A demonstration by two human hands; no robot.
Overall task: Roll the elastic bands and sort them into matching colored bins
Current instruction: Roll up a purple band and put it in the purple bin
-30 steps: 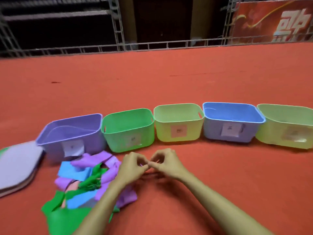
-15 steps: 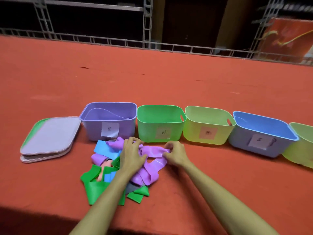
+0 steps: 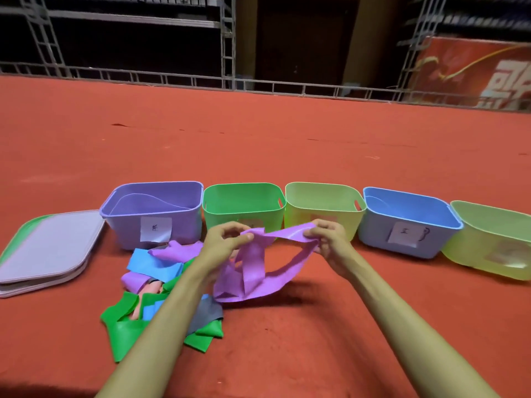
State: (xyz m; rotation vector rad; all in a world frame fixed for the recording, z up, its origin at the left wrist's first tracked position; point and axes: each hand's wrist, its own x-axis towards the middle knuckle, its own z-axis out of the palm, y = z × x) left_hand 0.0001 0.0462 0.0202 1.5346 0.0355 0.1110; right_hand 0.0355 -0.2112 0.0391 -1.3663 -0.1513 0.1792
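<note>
Just below the middle of the head view, the left hand (image 3: 225, 241) and the right hand (image 3: 329, 239) are holding a purple elastic band (image 3: 254, 268) up over the red floor (image 3: 258, 139). Each hand is pinching the band's top edge between curled fingers and thumb, so a short stretch is running between the hands while the rest is hanging in loose loops beneath them.

At lower left of centre, a pile of green, blue, purple and pinkish bands (image 3: 155, 285) is lying on the floor, partly under the left forearm.

Across the middle of the frame, five open bins are standing in a row, close together: a purple bin (image 3: 156, 222), a green bin (image 3: 244, 203), a yellow-green bin (image 3: 323, 205), a blue bin (image 3: 408, 225) and another yellow-green bin (image 3: 488, 245) at the right edge. Paper labels are showing on their fronts.

At the left edge, flat lids (image 3: 48, 254) are sitting stacked beside the purple bin.
</note>
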